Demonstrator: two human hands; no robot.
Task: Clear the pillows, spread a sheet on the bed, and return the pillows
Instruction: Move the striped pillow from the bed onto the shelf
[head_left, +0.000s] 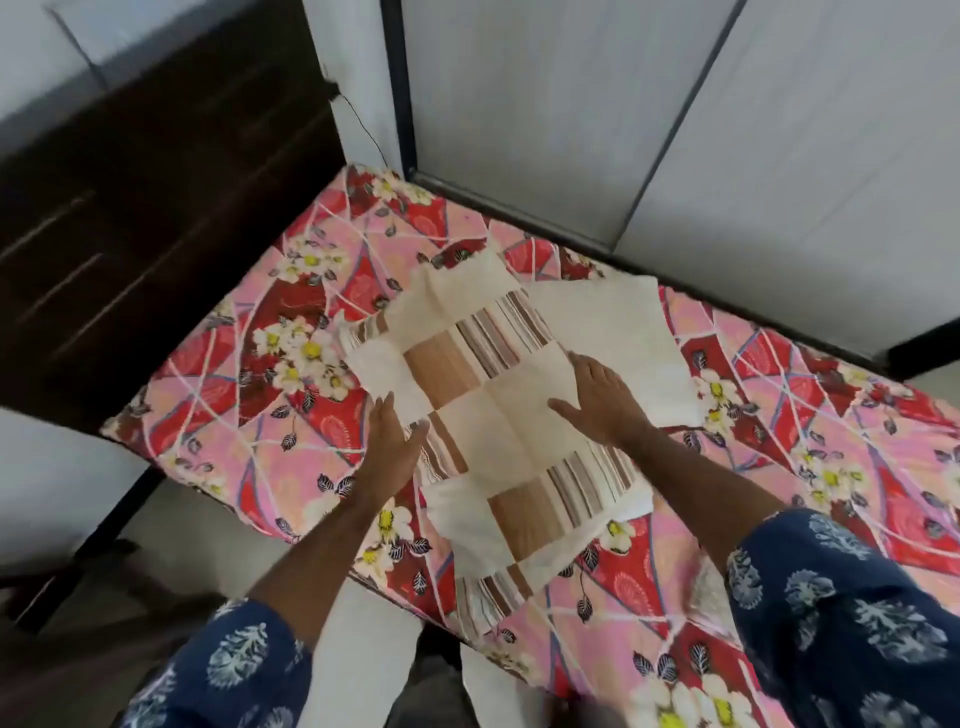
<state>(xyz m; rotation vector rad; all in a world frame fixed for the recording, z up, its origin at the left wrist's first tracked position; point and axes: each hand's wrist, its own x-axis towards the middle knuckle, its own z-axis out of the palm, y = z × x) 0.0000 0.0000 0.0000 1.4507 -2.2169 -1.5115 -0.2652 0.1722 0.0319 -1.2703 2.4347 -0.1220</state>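
Leaning over the bed (218, 415), you press both hands on a patchwork pillow (498, 415) of cream, tan and striped squares that lies on the pink-and-red flowered sheet (779, 415). Your left hand (392, 441) rests flat at the pillow's left edge, fingers straight; your right hand (602, 400) lies spread on top, fingers apart. A second, cream pillow (613, 327) sits just behind, partly tucked under the first. Dark wooden drawers (130, 218) stand to the left.
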